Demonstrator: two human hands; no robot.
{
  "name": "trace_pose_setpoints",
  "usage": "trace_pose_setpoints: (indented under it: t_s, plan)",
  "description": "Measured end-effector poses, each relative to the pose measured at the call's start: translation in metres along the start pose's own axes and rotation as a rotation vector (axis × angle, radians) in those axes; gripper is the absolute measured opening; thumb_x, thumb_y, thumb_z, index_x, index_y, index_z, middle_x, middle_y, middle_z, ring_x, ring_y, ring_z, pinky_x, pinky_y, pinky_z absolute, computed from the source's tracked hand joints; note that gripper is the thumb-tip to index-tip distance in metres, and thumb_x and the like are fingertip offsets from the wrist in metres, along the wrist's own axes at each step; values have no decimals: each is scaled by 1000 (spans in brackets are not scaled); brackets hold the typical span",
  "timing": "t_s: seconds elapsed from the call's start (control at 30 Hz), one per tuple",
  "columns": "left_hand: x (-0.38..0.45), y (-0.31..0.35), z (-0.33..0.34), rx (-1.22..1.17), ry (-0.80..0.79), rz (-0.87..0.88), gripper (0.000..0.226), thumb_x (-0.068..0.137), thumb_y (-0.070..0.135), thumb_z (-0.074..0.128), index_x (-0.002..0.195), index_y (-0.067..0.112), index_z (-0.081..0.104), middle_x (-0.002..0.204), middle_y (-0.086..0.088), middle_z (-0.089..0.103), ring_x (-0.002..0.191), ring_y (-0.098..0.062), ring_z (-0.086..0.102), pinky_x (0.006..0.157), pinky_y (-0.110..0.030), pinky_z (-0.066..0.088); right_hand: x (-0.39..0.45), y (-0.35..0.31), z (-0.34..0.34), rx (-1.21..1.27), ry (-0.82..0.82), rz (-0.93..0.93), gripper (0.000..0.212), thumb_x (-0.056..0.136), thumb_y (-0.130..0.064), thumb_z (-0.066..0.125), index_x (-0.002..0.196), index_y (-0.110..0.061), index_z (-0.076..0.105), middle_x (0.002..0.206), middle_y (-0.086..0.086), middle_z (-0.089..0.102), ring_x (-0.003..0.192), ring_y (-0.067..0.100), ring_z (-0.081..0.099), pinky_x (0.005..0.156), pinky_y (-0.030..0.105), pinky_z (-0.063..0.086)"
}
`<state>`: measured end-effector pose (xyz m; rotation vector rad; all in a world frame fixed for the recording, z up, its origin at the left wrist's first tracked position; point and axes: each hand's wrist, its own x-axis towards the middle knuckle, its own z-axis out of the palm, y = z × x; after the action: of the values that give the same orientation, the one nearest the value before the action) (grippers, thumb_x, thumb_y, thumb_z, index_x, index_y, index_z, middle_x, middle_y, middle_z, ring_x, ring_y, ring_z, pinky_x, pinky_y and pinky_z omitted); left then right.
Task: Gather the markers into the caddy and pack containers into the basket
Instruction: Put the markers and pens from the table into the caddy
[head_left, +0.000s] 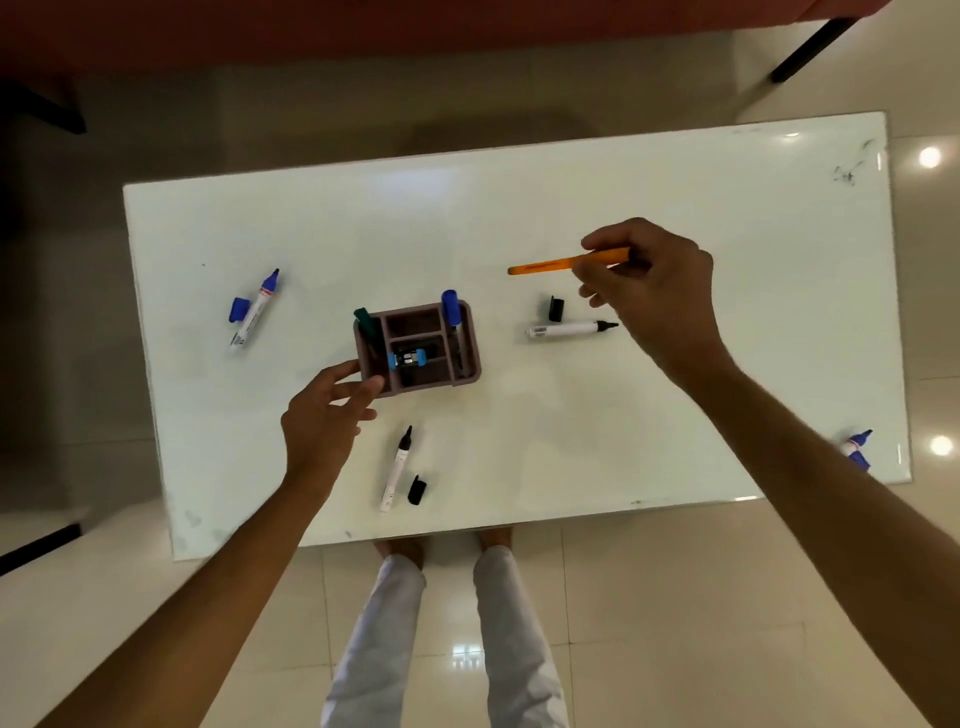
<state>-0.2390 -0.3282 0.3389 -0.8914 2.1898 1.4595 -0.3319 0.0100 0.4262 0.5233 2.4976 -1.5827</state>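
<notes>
The right hand (649, 291) reaches forward over the glossy white table (675, 415), its thumb and fingers pinching a slim orange pen (550, 265) held nearly level above the surface. Just below that hand lie an uncapped black-tipped marker (571, 329) with a white barrel and its loose black cap (556, 308). The left hand (327, 415) is spread loosely, fingertips touching the near left corner of the caddy (470, 358), a brown, round-cornered plastic tray split into compartments. A green-capped marker (368, 322) and a blue-capped marker (452, 312) stand in it. Beside the left wrist lie another black marker (396, 470) and a second black cap (416, 490). Farther left of that hand rests a blue marker (255, 309), uncapped.
</notes>
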Motion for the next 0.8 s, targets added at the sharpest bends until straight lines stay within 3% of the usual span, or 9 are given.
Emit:
trace_pose_setpoints:
  t_s: [0.13, 0.27, 0.43, 0.57, 0.8]
  plan:
    - [3, -2, -3, 8, -3, 0, 38, 88, 50, 80, 122, 35, 70, 99, 10, 80, 76, -7, 78, 68, -27, 58, -21, -47, 47, -106, -74, -211, 20, 94, -25, 80, 97, -5, 77, 75, -1, 77, 60, 10, 75, 64, 22, 60]
    - [7, -3, -6, 33, -22, 26, 35, 87, 53, 79, 117, 38, 69, 97, 13, 80, 74, -6, 78, 66, -26, 60, -25, -79, 93, -143, -193, -303, 20, 95, -25, 79, 93, -6, 76, 77, 0, 76, 67, 15, 72, 70, 25, 58]
    - [9, -7, -9, -8, -62, -19, 25, 95, 50, 72, 116, 39, 70, 100, 15, 79, 77, -9, 79, 65, -21, 57, -24, -86, 137, -259, -412, -296, 26, 101, -29, 71, 98, -4, 73, 78, 7, 76, 72, 24, 74, 76, 41, 61]
    - [0, -23, -22, -45, -62, -4, 30, 110, 42, 49, 126, 27, 70, 106, 8, 79, 78, -15, 78, 65, -21, 59, -28, -74, 161, -398, -504, -281, 28, 103, -29, 67, 102, -2, 71, 83, 12, 75, 77, 30, 73, 78, 45, 59]
    - [-2, -64, -68, -64, 11, -140, 31, 112, 31, 43, 115, 21, 72, 105, 1, 79, 80, -26, 78, 73, -36, 57, -32, -58, 182, -564, -594, -190, 31, 105, -26, 61, 130, -8, 67, 106, 11, 79, 97, 32, 73, 90, 46, 59]
